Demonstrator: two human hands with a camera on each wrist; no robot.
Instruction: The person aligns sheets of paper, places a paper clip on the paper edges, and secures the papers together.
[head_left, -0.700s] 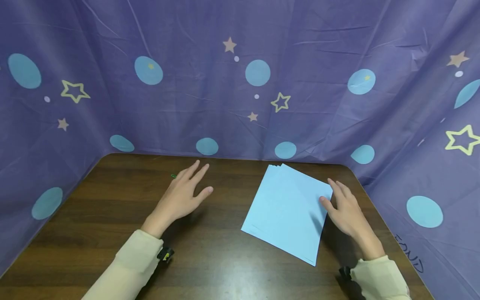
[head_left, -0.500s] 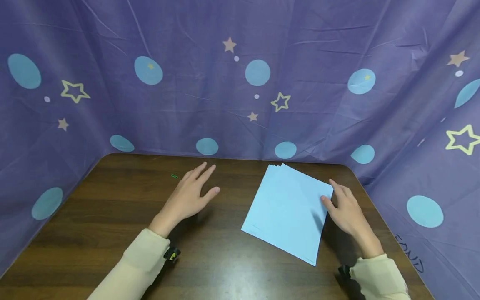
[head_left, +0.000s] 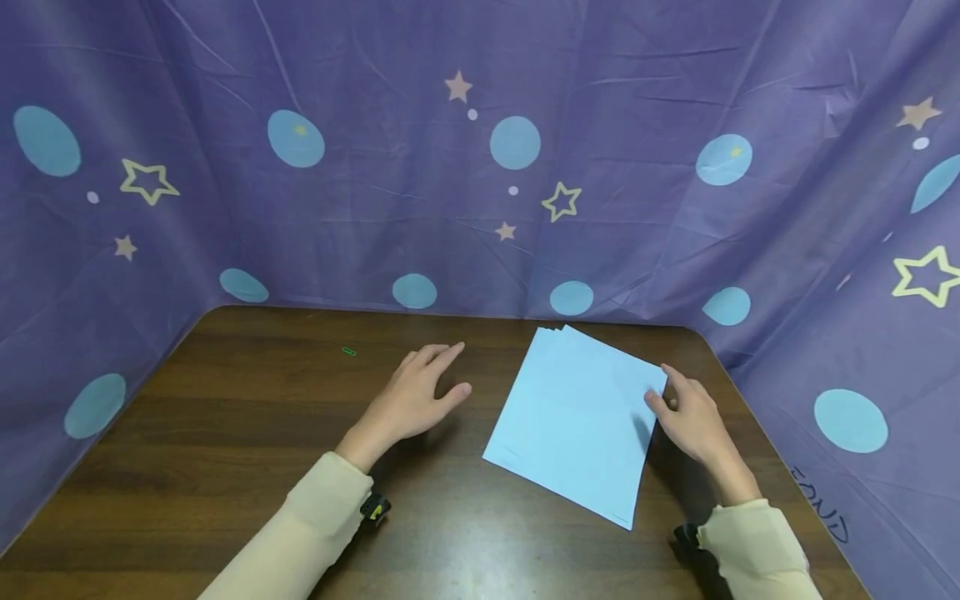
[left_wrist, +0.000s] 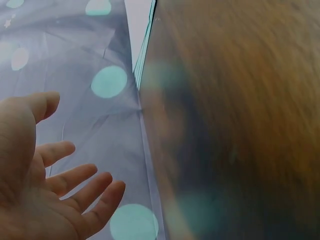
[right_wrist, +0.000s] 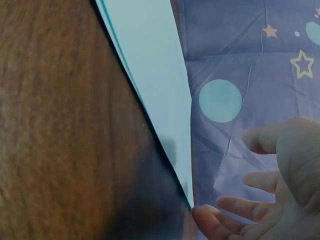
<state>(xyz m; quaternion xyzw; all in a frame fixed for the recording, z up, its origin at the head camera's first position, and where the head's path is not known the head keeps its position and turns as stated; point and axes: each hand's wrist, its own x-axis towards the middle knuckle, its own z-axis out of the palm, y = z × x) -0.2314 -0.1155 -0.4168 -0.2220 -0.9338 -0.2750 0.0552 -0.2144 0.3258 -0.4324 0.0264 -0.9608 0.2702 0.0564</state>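
A stack of light blue paper sheets [head_left: 573, 417] lies turned at an angle on the right half of the dark wooden table [head_left: 187, 467], its top-left corners slightly fanned. My right hand [head_left: 693, 421] is at the right edge of the stack, fingers relaxed; in the right wrist view a fingertip [right_wrist: 202, 215] is right at the sheets' corner. Left of the stack, my left hand [head_left: 412, 400] hovers over the table with fingers spread loosely and thumb apart, holding nothing. In the left wrist view its palm and fingers show bare, and the paper stack [left_wrist: 142, 35] stands further off.
A small green paper clip [head_left: 349, 352] lies toward the back left of the table. A purple curtain [head_left: 375, 167] with blue dots and stars hangs behind the table and along both sides. Each wrist carries a black strap device [head_left: 375, 508].
My left hand has moved right toward the paper stack, uncovering the green paper clip. My right hand has shifted only slightly at the stack's right edge; the paper stays in place.
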